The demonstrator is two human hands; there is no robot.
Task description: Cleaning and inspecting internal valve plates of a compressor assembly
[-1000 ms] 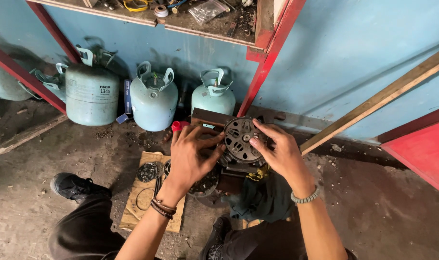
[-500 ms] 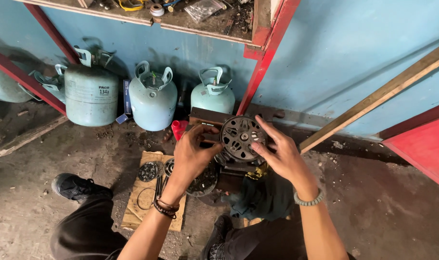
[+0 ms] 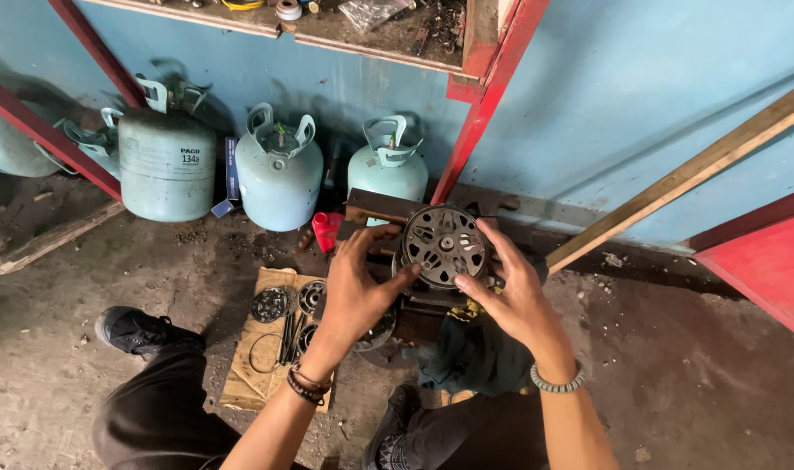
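I am crouched on a dirty concrete floor with both hands on a round metal motor part (image 3: 445, 246), a dark grey disc with slots and a small hub in its middle, which sits on top of a dark block of metal (image 3: 388, 213) just in front of the blue wall. My left hand (image 3: 358, 292) is curled against the disc's left edge, thumb reaching toward its rim and fingers wrapped over the block behind it. My right hand (image 3: 510, 296) cups the disc from the right and below, fingers spread and bent along its edge, so the disc is gripped between my two hands; how tightly I am pressing I cannot tell from here. Under my right wrist lies a crumpled dark green rag (image 3: 467, 357). To the left of my left forearm, a piece of cardboard (image 3: 258, 374) rests on the floor with a few small round metal parts (image 3: 270, 305) and a thin ring on it. A small red object (image 3: 327, 231) sits just left of the block, though I cannot make out what it is. Three pale green gas cylinders (image 3: 279, 174) stand in a row against the wall behind, and a wooden plank (image 3: 676, 178) leans at a slant to the right. My black shoe (image 3: 136, 329) shows at lower left.
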